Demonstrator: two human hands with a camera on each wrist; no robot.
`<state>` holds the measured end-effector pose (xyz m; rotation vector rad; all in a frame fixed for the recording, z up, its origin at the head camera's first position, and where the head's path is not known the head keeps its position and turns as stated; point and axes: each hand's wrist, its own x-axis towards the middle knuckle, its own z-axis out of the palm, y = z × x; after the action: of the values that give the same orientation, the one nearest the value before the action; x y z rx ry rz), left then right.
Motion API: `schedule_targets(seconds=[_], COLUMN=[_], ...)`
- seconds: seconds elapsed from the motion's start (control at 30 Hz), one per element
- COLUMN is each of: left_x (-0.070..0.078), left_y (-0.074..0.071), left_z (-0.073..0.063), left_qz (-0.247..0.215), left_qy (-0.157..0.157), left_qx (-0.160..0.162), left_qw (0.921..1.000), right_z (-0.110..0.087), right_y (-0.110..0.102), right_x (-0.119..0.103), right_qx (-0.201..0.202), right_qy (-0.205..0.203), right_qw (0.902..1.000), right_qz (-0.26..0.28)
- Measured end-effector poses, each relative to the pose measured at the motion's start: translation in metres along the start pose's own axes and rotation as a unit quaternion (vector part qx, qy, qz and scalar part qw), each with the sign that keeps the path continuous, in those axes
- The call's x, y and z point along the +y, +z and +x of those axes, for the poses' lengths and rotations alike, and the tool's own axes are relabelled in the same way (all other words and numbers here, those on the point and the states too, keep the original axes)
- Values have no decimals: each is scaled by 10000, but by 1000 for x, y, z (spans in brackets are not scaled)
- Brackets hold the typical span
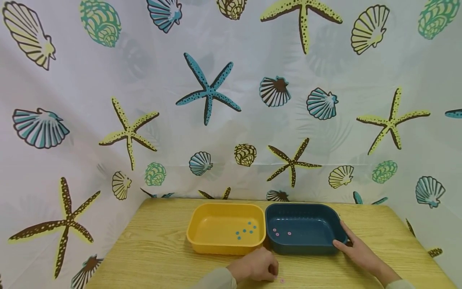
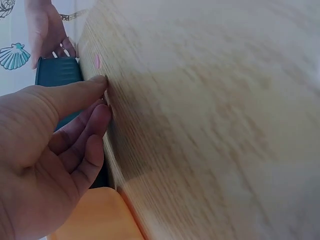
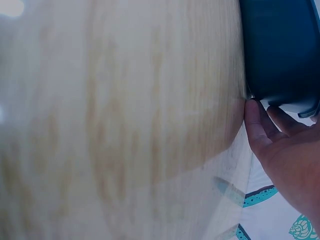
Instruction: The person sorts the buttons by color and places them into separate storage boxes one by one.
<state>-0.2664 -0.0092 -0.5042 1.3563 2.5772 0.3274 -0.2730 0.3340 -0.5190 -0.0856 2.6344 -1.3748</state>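
Note:
My left hand (image 1: 257, 265) is low over the table in front of the two bins, fingers curled. Its thumb and forefinger pinch a tiny pink button (image 1: 276, 276) at the wood; in the left wrist view the fingertips mostly hide it. Another pink button (image 1: 282, 281) lies on the table just to the right. My right hand (image 1: 362, 253) rests on the right end of the dark blue bin (image 1: 306, 249), thumb and fingers spread along its outside. Inside that bin are three pink buttons (image 1: 289, 233). Several blue buttons (image 1: 244, 230) lie in the yellow bin (image 1: 223, 249).
Both bins stand side by side on a light wooden table (image 1: 155, 249), long rims nearly in line. A white curtain (image 1: 238, 128) printed with starfish and shells closes off the back and both sides of the table.

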Motion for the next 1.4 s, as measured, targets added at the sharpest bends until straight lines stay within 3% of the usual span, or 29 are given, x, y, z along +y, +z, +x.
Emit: schedule_targets(seconds=[0.4,0.6,0.83,1.1,1.4], left_x=[1,2,1,-1,-1], left_y=[2,3,5,-2,-12], left_z=[1,2,1,-5,-9], left_qz=[65,-283,-232,-763,-1376], left_qy=[-58,-267,-285,-329,-430], left_qx=[206,158,254,395,299], left_qw=[9997,9991,9990,9958,9891], right_z=[-2,-2,-2,-4,-4], right_y=[1,2,2,1,1], right_x=[-2,-2,-4,-7,-6], right_qx=[20,41,-4,-42,-42], right_qy=[-54,-46,-28,5,26], right_qw=[10000,10000,10000,10000,10000], right_qz=[-10,-63,-33,-23,-60])
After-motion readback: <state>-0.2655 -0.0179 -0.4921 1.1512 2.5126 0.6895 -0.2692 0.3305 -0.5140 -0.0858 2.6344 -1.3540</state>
